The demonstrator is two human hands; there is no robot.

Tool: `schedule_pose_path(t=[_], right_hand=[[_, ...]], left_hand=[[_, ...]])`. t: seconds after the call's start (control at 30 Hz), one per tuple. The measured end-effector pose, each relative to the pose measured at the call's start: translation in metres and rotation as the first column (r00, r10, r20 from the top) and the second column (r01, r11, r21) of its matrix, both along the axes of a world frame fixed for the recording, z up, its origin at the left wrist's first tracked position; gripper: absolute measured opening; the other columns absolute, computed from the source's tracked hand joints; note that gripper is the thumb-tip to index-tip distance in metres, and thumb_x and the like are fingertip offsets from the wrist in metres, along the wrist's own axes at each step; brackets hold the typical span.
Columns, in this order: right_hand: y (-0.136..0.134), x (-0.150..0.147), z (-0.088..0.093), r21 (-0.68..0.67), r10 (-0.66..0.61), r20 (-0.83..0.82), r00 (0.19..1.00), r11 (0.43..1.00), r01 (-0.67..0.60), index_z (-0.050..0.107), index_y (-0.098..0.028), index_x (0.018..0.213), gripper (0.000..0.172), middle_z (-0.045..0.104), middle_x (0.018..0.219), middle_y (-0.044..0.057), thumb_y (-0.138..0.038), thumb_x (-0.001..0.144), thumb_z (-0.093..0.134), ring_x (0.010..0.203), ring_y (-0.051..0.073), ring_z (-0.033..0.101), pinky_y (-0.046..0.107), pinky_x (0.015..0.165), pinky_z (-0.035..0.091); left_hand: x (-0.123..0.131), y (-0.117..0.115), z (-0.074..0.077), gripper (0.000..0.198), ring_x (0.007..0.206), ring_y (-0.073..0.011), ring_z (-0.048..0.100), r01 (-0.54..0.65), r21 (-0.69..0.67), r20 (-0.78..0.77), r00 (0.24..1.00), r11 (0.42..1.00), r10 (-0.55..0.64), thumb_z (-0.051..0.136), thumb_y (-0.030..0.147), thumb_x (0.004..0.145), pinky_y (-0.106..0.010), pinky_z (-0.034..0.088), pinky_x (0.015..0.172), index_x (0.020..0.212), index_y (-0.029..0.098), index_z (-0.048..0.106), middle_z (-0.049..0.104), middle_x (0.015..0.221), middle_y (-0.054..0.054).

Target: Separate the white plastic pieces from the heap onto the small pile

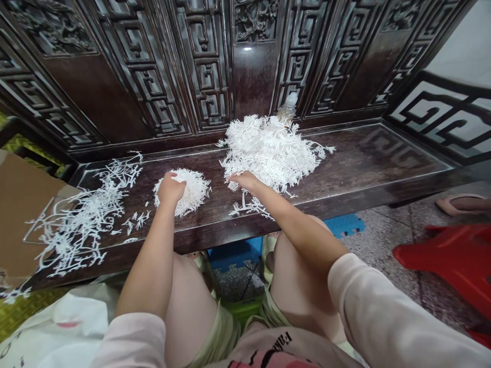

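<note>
My left hand (171, 189) rests on the left side of a small round pile of white bits (196, 190), fingers curled down and partly hidden. What they hold, if anything, I cannot make out. My right hand (244, 180) is at the front left edge of a large heap of white branched plastic-looking pieces (270, 151). Its fingers are drawn together on a white branched piece at that edge. Several loose white sprigs (251, 206) lie in front of the heap, below my right wrist.
A tangle of thin white stems (90, 217) covers the left end of the dark wooden bench (345, 179), beside a cardboard box (26, 214). A clear bottle (289, 106) stands behind the heap. The carved backrest (253, 76) rises behind. A red stool (452, 260) is at right.
</note>
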State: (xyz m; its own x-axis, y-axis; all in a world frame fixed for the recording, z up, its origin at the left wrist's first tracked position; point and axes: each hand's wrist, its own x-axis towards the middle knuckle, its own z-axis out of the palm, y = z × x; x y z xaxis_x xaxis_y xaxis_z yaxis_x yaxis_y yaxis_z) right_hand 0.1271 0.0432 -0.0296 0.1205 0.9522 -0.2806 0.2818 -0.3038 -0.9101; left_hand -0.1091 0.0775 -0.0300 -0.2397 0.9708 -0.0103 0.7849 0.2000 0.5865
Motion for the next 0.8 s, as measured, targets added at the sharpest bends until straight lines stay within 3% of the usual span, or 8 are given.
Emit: schedule_pose_path(t=[0.07, 0.13, 0.2, 0.27, 0.33, 0.57, 0.7, 0.8], right_hand=[[-0.002, -0.001, 0.004, 0.001, 0.011, -0.031, 0.999, 1.000, -0.011, 0.064, -0.013, 0.070, 0.023, 0.060, 0.070, 0.003, -0.033, 0.058, 0.063, 0.058, 0.010, 0.047, 0.023, 0.057, 0.036], [-0.004, -0.003, 0.009, -0.003, 0.034, -0.072, 0.997, 0.999, -0.035, 0.063, -0.013, 0.072, 0.024, 0.059, 0.068, 0.003, -0.034, 0.060, 0.062, 0.053, 0.008, 0.045, 0.023, 0.055, 0.035], [-0.006, -0.006, 0.012, 0.006, 0.074, -0.116, 0.991, 0.997, -0.073, 0.061, -0.013, 0.072, 0.022, 0.058, 0.066, 0.002, -0.033, 0.062, 0.061, 0.051, 0.007, 0.044, 0.023, 0.053, 0.035], [-0.007, -0.008, 0.013, 0.026, 0.120, -0.155, 0.981, 0.993, -0.118, 0.059, -0.014, 0.071, 0.019, 0.057, 0.065, 0.001, -0.032, 0.063, 0.060, 0.051, 0.007, 0.046, 0.021, 0.052, 0.034], [-0.007, -0.008, 0.013, 0.041, 0.158, -0.192, 0.969, 0.987, -0.153, 0.056, -0.015, 0.070, 0.018, 0.057, 0.065, 0.000, -0.031, 0.064, 0.060, 0.052, 0.007, 0.047, 0.020, 0.051, 0.034], [-0.006, -0.006, 0.013, 0.054, 0.145, -0.206, 0.968, 0.989, -0.137, 0.054, -0.016, 0.070, 0.019, 0.059, 0.070, -0.001, -0.033, 0.063, 0.060, 0.058, 0.007, 0.049, 0.020, 0.054, 0.035], [-0.003, -0.004, 0.006, 0.155, 0.164, -0.078, 0.983, 0.976, -0.151, 0.057, -0.015, 0.067, 0.019, 0.057, 0.065, -0.002, -0.033, 0.062, 0.059, 0.058, 0.008, 0.047, 0.022, 0.059, 0.037], [0.001, -0.002, -0.002, 0.217, 0.090, 0.072, 0.993, 0.971, -0.103, 0.057, -0.015, 0.065, 0.016, 0.054, 0.059, -0.002, -0.030, 0.063, 0.058, 0.058, 0.009, 0.048, 0.023, 0.062, 0.037]], left_hand=[[0.009, -0.003, 0.001, 0.037, 0.071, -0.0186, 0.053, 0.079, 0.003, 0.083, 0.993, 0.997, -0.079, 0.057, 0.038, 0.062, -0.028, 0.034, 0.063, 0.094, 0.020, 0.052, 0.059, 0.080, -0.004], [0.023, -0.009, 0.003, 0.037, 0.071, -0.0165, 0.053, 0.237, -0.033, 0.274, 0.936, 0.971, -0.219, 0.053, 0.047, 0.065, -0.027, 0.035, 0.063, 0.089, 0.018, 0.054, 0.059, 0.083, -0.005], [0.040, -0.016, 0.004, 0.043, 0.071, -0.0150, 0.053, 0.447, -0.097, 0.494, 0.797, 0.889, -0.347, 0.048, 0.054, 0.067, -0.026, 0.036, 0.063, 0.087, 0.017, 0.056, 0.059, 0.086, -0.005], [0.055, -0.022, 0.005, 0.047, 0.070, -0.0139, 0.053, 0.588, -0.143, 0.617, 0.682, 0.796, -0.392, 0.050, 0.058, 0.064, -0.025, 0.036, 0.062, 0.085, 0.016, 0.057, 0.059, 0.084, -0.005], [0.067, -0.025, 0.005, 0.046, 0.068, -0.0129, 0.052, 0.611, -0.151, 0.641, 0.659, 0.777, -0.394, 0.055, 0.057, 0.061, -0.024, 0.034, 0.060, 0.081, 0.016, 0.058, 0.059, 0.078, -0.003], [0.074, -0.027, -0.002, 0.038, 0.059, -0.0113, 0.045, 0.534, -0.061, 0.630, 0.676, 0.843, -0.382, 0.062, 0.051, 0.055, -0.025, 0.034, 0.063, 0.064, 0.014, 0.059, 0.055, 0.058, 0.001], [0.073, -0.027, -0.004, 0.035, 0.058, -0.0114, 0.045, 0.565, -0.049, 0.596, 0.678, 0.824, -0.430, 0.060, 0.049, 0.058, -0.026, 0.034, 0.064, 0.060, 0.014, 0.058, 0.053, 0.056, 0.001], [0.079, -0.029, -0.005, 0.031, 0.060, -0.0121, 0.046, 0.622, -0.031, 0.581, 0.648, 0.782, -0.492, 0.058, 0.046, 0.060, -0.026, 0.034, 0.065, 0.061, 0.014, 0.060, 0.055, 0.060, 0.000]])
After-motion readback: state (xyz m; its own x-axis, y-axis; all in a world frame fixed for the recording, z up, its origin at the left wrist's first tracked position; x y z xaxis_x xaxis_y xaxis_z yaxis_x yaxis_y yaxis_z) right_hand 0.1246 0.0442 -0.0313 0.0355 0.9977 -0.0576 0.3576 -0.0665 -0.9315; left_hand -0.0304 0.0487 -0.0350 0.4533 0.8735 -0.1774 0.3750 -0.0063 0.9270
